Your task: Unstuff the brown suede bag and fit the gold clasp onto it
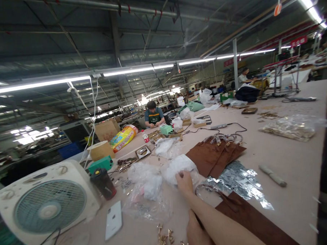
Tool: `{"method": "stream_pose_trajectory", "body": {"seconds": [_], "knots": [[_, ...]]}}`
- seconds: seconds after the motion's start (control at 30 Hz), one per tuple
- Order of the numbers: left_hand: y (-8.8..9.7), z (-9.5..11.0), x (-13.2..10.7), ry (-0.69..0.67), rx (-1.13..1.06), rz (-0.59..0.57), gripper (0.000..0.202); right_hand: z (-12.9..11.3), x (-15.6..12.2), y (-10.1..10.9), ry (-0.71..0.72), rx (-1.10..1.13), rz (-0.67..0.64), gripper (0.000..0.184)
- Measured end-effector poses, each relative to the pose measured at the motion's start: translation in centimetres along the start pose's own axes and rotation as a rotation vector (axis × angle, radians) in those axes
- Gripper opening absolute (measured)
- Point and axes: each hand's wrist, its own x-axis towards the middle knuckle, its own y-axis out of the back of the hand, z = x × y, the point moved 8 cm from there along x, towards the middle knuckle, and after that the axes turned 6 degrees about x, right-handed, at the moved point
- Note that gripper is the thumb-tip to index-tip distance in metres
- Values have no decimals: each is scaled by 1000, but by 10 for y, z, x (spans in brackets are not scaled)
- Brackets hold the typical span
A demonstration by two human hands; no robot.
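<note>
Worktop point(297, 160): wide, pale, running away from where the person works; carries all below.

Brown sheet point(262, 215), one: flat, lower right, partly under the right forearm point(216, 216); looped handle point(209, 186) lies beside the wrist. Best approached with that forearm lifted, so the loop is not snagged.

Brown stack point(210, 154), one: fanned, beyond the loop.

White bag point(177, 167), one: crumpled thin plastic, ahead of the person, touching or nearly touching the stack. Contents not readable. Handling, in my judgement: spread the mouth first, pinch lightly, draw out slowly; loose film may cling or spill.

Right hand point(185, 181): at the bag's near edge, arm stretched across from lower right, fingers curled in; tips hidden, so whether anything is held I cannot tell.

Left hand point(194, 231): low, near the person, beneath the right forearm and partly covered; grip cannot be told. Steadying the bag might suit it.

Metal plates point(242, 180), many: loose, right of the bag; sleeve-height clearance advisable.

Brass fittings point(163, 242), a heap: left of the left hand.
</note>
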Motion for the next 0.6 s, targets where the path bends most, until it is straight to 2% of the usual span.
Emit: {"method": "stream_pose_trajectory", "body": {"seconds": [0.27, 0.37, 0.5, 0.6], "knots": [[-2, -3, 10, -34, -24, 5, 12, 19, -10, 21, -116, 74, 65, 34], [-3, -3, 12, -56, -13, 31, 13, 18, -16, 24, -83, 124, 37, 37], [-3, 0, 8, -92, -69, 46, 22, 11, -22, 26, -29, 221, -13, 58], [-1, 1, 7, -112, -105, 88, 30, 9, -26, 37, -29, 318, 23, 57]]}}
